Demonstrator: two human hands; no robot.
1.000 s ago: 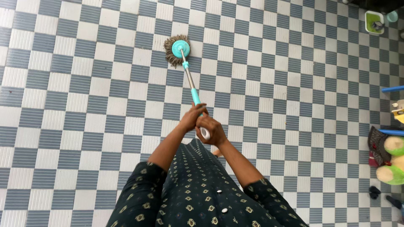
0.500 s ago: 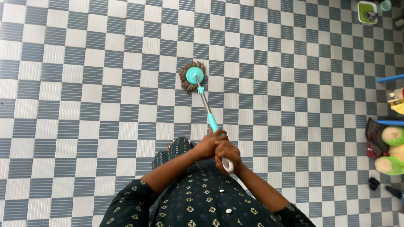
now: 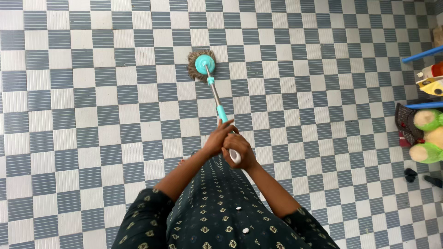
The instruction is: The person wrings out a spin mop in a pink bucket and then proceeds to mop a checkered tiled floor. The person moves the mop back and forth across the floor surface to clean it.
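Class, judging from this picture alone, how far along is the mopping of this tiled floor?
Done: no tile looks visibly wet or streaked, so finished area cannot be told. In hand: left hand and right hand grip the mop handle, mop head flat on the floor. Left: cannot tell either.

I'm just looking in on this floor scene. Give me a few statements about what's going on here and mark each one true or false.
1. Both hands grip the mop handle near its top end. True: the left hand sits just above the right hand on it.
2. The mop head is lifted clear into the air. False: its brown strands rest on the checkered tile floor.
3. The disc on top of the mop head is teal. True.
4. A stuffed toy lies at the left edge of the view. False: it lies at the right edge.
5. The person wears a plain white garment. False: it is a dark patterned garment.
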